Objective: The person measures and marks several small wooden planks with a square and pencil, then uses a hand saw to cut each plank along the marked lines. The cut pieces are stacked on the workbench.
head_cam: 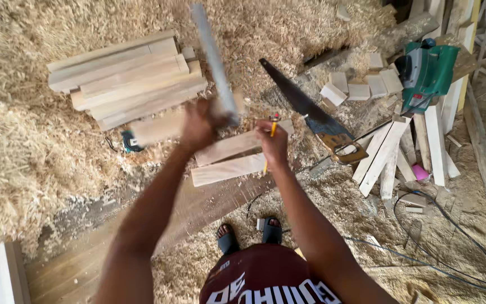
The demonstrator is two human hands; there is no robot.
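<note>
Grey bar (212,56) clamped near its lower end in left hand (198,126), slanting away over sawdust; looks stiff, light, smooth, best held low. Pencil (271,138) pinched in right hand (272,145), above two boards (229,160).

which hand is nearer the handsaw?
Right. The right hand, holding a pencil, sits just left of the handsaw in the picture. The left hand, gripping a grey bar, is farther left.
</note>
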